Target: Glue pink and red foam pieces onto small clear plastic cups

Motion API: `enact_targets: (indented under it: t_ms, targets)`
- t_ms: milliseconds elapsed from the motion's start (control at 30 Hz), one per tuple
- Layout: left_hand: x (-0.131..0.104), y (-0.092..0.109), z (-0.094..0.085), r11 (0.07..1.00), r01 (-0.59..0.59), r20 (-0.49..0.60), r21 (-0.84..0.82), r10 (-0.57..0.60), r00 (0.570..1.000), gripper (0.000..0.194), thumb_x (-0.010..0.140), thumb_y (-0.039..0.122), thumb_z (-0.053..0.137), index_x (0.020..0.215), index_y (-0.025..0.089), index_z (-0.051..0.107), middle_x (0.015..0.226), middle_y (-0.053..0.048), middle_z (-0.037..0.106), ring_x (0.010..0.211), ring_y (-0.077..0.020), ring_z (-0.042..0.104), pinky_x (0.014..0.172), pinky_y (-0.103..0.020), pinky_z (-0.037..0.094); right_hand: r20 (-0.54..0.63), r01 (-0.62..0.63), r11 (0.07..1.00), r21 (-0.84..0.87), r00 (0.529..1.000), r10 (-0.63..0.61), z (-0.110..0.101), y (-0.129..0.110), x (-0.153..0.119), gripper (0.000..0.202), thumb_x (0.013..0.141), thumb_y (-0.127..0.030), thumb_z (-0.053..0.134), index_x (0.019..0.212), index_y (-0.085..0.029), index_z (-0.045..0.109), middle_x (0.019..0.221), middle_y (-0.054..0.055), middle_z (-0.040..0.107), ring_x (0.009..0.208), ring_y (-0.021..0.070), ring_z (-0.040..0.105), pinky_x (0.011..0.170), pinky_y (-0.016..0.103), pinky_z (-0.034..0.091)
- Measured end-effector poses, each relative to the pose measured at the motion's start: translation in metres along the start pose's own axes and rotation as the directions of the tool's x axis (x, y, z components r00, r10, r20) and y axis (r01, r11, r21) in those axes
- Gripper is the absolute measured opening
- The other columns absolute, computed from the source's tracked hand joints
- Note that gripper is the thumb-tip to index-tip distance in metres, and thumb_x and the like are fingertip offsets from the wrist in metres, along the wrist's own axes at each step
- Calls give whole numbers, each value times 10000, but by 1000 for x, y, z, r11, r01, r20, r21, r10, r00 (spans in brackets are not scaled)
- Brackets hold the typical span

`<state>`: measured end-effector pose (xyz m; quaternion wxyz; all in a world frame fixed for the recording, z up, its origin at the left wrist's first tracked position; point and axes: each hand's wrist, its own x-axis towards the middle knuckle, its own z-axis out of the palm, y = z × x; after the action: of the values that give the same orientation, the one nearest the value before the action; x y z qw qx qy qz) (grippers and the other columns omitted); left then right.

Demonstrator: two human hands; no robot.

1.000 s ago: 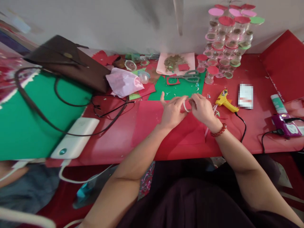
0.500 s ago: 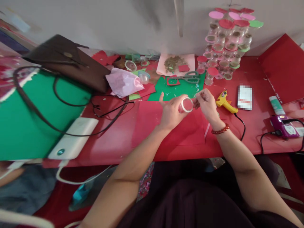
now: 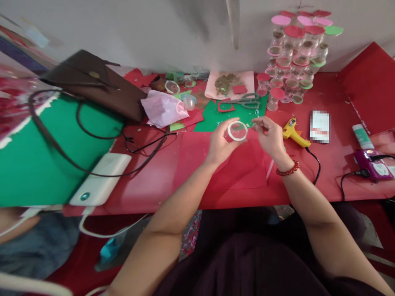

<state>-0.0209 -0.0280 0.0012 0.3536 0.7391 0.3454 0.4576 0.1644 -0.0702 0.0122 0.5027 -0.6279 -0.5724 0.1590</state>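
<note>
My left hand (image 3: 220,142) is closed around a small clear plastic cup (image 3: 237,130), thumb below and fingers above. The cup's pale round rim faces up toward me, and red shows through it. Just right of the cup is my right hand (image 3: 270,135), its thumb and forefinger close together. Anything between those fingertips is too small to make out. Beneath both hands lies a sheet of red paper (image 3: 197,172). A yellow hot glue gun (image 3: 295,133) rests on the table right of my right hand.
Scissors (image 3: 247,100) lie on green card (image 3: 212,115) at the back. A stack of clear cups with coloured discs (image 3: 291,61) stands back right. Leftward are a pink bag (image 3: 163,109), a brown purse (image 3: 101,86) and a white power bank (image 3: 100,181). Another person's arm (image 3: 18,224) shows lower left.
My left hand has turned the cup so that its rim faces up more. My right hand has drawn slightly away from it, with its fingers loosened a little.
</note>
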Motion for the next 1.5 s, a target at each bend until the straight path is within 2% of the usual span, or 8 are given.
enact_targets:
  t_ms: [167, 333, 667, 800, 933, 1100, 1300, 1500]
  targets:
    - [0, -1, 2, 997, 41, 11, -61, -41, 999, 674, 739, 581, 918, 1253, 246, 638, 1252, -102, 763, 1168, -284, 721, 1065, -465, 538, 84, 14, 996, 84, 996, -21, -3, -7, 0, 176, 928, -229, 615, 791, -234, 724, 812, 28, 771, 816, 191, 715, 865, 365, 561]
    - [-1, 1, 1, 1000, -6, 35, -22, 7, 999, 580, 772, 529, 903, 1212, 243, 656, 1257, -91, 769, 1172, -271, 724, 1049, -436, 546, 137, 54, 986, 160, 988, -76, -1, -11, -2, 131, 929, -286, 670, 911, -233, 789, 964, 37, 817, 919, 198, 743, 900, 350, 558]
    - [1, -3, 0, 1000, -20, -5, -24, 20, 1000, 579, 764, 495, 914, 1219, 246, 658, 1198, -78, 782, 1135, -251, 739, 1052, -421, 557, 49, 14, 999, -29, 999, -13, 1, -10, -5, 377, 1021, -389, 576, 696, -216, 659, 698, 5, 698, 683, 152, 635, 722, 297, 472]
    - [8, -16, -3, 982, 74, -119, -175, -96, 988, 658, 667, 481, 967, 1183, 244, 634, 1136, -58, 781, 1043, -230, 747, 969, -384, 584, 6, 22, 980, -197, 1000, -22, -6, -3, 3, 201, 1001, -247, 542, 930, -226, 729, 834, 29, 735, 825, 191, 670, 846, 343, 515]
    - [19, -27, -9, 928, 130, -163, -348, -196, 967, 606, 617, 434, 978, 1102, 238, 671, 1102, -44, 779, 1043, -224, 736, 970, -380, 577, -19, -77, 792, -605, 996, 82, -40, 4, 12, 456, 879, -103, 552, 1312, -150, 685, 1296, 194, 709, 1255, 355, 606, 1054, 525, 472]
    - [28, -27, -19, 807, 155, -122, -570, -270, 955, 560, 605, 444, 987, 1063, 251, 728, 1147, -55, 783, 1139, -238, 716, 991, -379, 568, 24, -188, 483, -855, 917, 399, -85, 8, 4, 397, 921, -205, 552, 1269, -77, 693, 1305, 255, 673, 1296, 433, 566, 1058, 586, 441]
    - [27, -22, -27, 635, 302, 29, -711, -402, 915, 535, 633, 452, 989, 1083, 260, 772, 1121, -45, 797, 1103, -216, 723, 908, -316, 572, 47, -177, 385, -906, 861, 506, -96, 17, -8, 477, 913, -213, 529, 1357, -72, 631, 1381, 259, 624, 1299, 419, 566, 1041, 553, 447]
    - [28, -25, -29, 452, 388, 159, -803, -464, 871, 481, 664, 424, 978, 1062, 247, 774, 975, -24, 784, 917, -174, 723, 847, -324, 604, 46, -164, 378, -911, 871, 489, -96, 25, -6, 457, 921, -124, 481, 1352, -68, 622, 1375, 259, 613, 1233, 383, 638, 970, 463, 512]
